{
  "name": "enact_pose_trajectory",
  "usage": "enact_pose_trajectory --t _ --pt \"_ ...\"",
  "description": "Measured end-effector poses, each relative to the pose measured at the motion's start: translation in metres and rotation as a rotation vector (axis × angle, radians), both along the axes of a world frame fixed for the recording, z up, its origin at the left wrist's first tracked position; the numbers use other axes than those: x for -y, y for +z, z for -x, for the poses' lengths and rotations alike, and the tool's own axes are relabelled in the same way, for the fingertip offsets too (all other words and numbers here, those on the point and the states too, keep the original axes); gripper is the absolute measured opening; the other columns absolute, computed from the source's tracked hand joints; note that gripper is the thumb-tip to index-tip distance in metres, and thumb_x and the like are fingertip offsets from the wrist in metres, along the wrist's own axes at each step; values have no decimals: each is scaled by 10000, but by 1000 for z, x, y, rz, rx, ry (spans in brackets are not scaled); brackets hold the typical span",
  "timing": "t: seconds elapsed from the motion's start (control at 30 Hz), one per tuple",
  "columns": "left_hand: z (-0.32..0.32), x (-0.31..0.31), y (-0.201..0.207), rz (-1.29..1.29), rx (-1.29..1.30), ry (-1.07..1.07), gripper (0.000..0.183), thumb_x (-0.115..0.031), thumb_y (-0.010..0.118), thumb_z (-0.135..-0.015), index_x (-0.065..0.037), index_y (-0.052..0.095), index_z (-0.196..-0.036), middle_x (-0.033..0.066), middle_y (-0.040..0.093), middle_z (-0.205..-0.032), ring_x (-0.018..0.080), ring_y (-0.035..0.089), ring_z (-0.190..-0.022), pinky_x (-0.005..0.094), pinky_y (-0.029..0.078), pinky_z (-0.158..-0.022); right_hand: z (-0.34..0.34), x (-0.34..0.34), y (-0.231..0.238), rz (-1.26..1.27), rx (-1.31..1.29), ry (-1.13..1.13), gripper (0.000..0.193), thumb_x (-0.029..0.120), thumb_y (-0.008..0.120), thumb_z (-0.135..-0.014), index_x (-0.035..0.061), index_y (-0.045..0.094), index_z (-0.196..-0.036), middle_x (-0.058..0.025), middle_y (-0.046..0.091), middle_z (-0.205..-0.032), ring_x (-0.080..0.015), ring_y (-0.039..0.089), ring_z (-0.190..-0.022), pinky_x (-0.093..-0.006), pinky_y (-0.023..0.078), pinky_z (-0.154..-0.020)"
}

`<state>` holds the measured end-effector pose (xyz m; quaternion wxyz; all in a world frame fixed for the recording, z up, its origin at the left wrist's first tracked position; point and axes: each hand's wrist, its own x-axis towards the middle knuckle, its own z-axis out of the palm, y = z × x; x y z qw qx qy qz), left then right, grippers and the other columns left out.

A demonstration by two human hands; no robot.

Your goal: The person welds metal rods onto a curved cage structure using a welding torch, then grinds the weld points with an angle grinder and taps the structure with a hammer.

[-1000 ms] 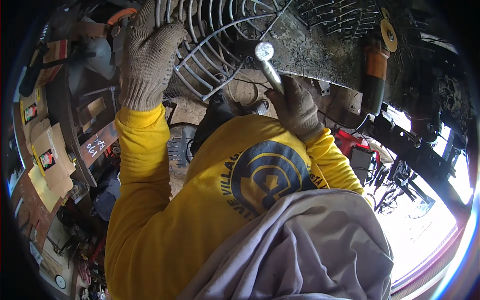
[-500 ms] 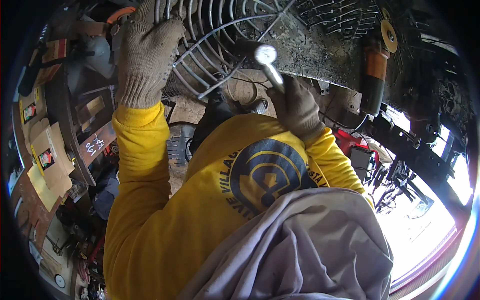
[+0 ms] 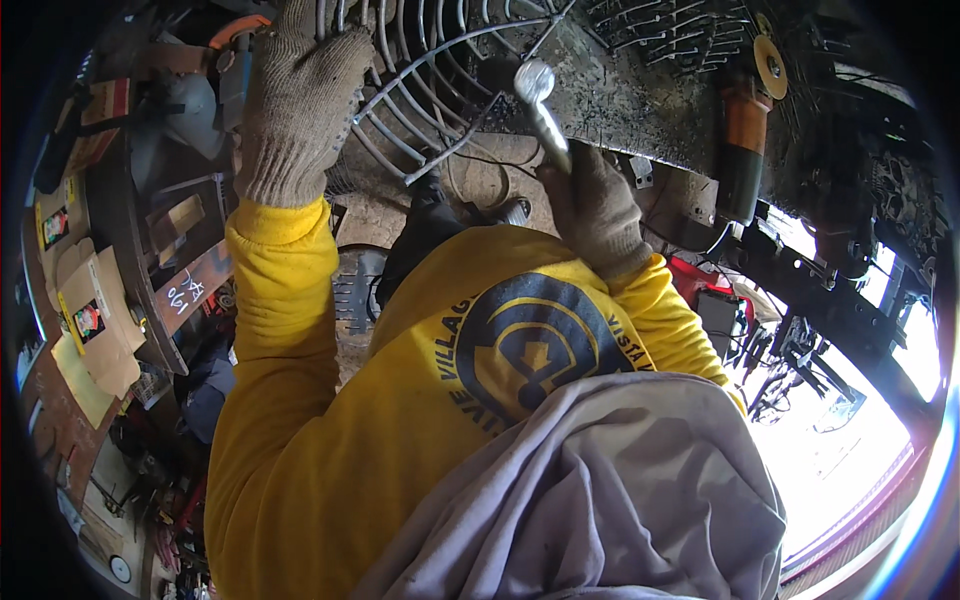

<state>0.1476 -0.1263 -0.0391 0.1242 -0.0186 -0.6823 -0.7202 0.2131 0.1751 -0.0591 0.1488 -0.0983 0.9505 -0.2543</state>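
Observation:
My left hand [image 3: 305,110], in a knitted brown work glove, is closed around the left part of a grey metal grille [image 3: 415,165]. Curved bars run through the grille between thicker edge rods. It reaches past the near edge of a dark, worn workbench [image 3: 620,105]. My gloved right hand [image 3: 600,210] is closed on the metal handle of a hammer [image 3: 548,125]. The shiny, rounded end of its head is to the right of the grille's edge, over the bench's edge. The head's other end looks dark and is hard to make out.
An angle grinder [image 3: 744,140] with an orange body and tan disc rests at the bench's right side. Several short bent rods [image 3: 680,30] lie at the far right. Left of me are shelves with opened cardboard boxes [image 3: 100,320]. A cable [image 3: 500,165] hangs below the bench.
The hammer's head has tilted and moved slightly nearer me and to the right, apart from the grille. The grille has shifted a little; my left hand keeps its hold.

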Motion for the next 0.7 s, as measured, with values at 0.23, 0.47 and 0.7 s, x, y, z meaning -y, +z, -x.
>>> enact_pose_trajectory --t 0.23,0.47,0.7 --pt "-2 6 -1 190 -2 -3 407 -79 653 -880 -33 631 -1284 67 671 -1225 187 643 -1064 302 478 -964 -1 -15 15 171 -103 -154 387 324 689 -923 41 588 -1167 -211 672 -858 -406 681 -817 -463 529 -691" --pt "-13 -1 0 40 -111 60 475 17 591 -864 25 573 -1339 119 659 -1250 199 641 -1084 296 493 -955 20 -64 13 -192 -573 3 400 384 718 -886 129 626 -1181 -153 687 -920 -380 684 -756 -458 547 -635" --pt "-27 4 58 -122 -78 20 512 -1 609 -800 46 599 -1310 138 702 -1156 211 681 -1008 300 526 -900 30 -65 31 -207 -655 51 444 410 753 -835 149 690 -1190 -121 686 -1025 -338 678 -926 -441 553 -790"
